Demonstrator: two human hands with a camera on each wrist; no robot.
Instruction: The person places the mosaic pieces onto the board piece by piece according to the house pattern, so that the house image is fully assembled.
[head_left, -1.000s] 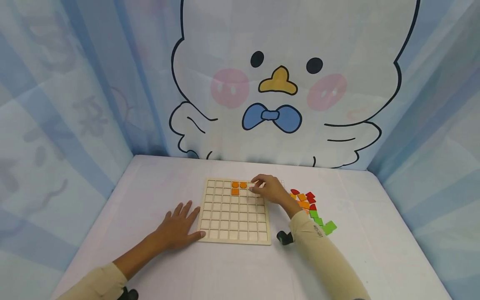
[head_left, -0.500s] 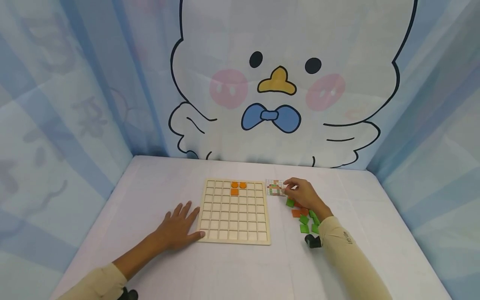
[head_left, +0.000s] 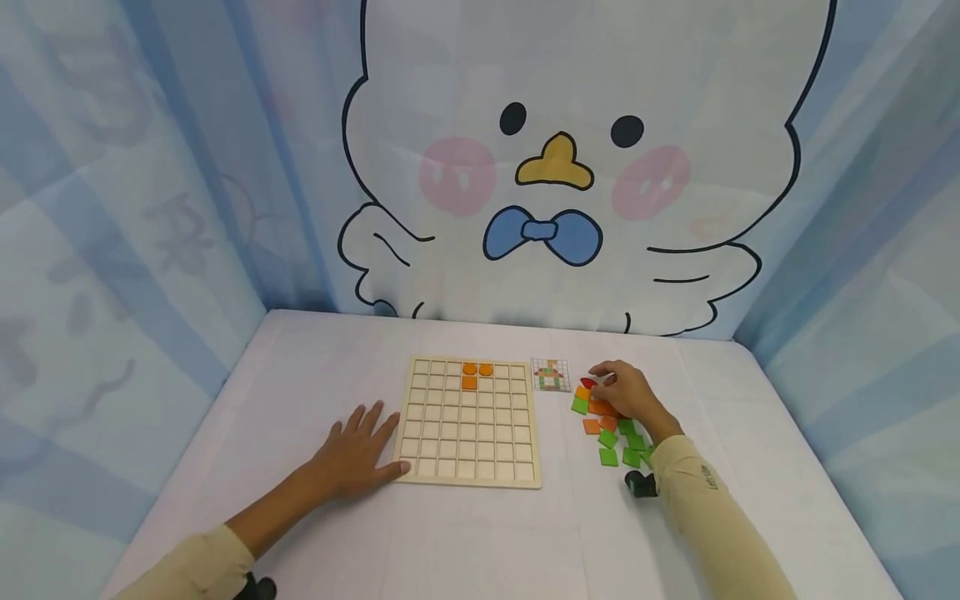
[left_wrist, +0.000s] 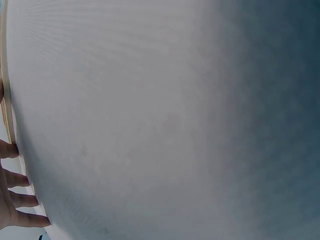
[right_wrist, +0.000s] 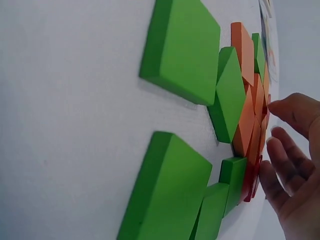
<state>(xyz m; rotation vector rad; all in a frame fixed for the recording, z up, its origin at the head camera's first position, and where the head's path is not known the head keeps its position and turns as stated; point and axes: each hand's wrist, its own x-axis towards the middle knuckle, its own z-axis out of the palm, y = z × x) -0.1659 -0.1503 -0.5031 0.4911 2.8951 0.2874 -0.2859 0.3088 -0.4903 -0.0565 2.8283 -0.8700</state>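
Note:
A pale wooden grid board (head_left: pixel 468 433) lies at the middle of the table in the head view. Two orange round pieces (head_left: pixel 486 370) and one orange square (head_left: pixel 469 383) sit in its far cells. My left hand (head_left: pixel 352 454) is spread flat at the board's left side, its thumb on the near left corner. Over the loose pieces at the right is my right hand (head_left: pixel 628 392), thumb and fingers apart, the tips down at a red piece (head_left: pixel 588 383) and orange ones (head_left: pixel 602 407). The right wrist view shows green squares (right_wrist: pixel 187 52) closest to the camera.
A small printed pattern card (head_left: pixel 551 375) lies between the board and the pile. Green pieces (head_left: pixel 608 457) spread along the near side of the pile. A curtain with a cartoon bird (head_left: pixel 555 283) hangs behind the white table (head_left: pixel 337 342).
My right hand has moved right from the board's far right part, past the card, to the loose pieces, uncovering the card. The left hand has stayed where it was.

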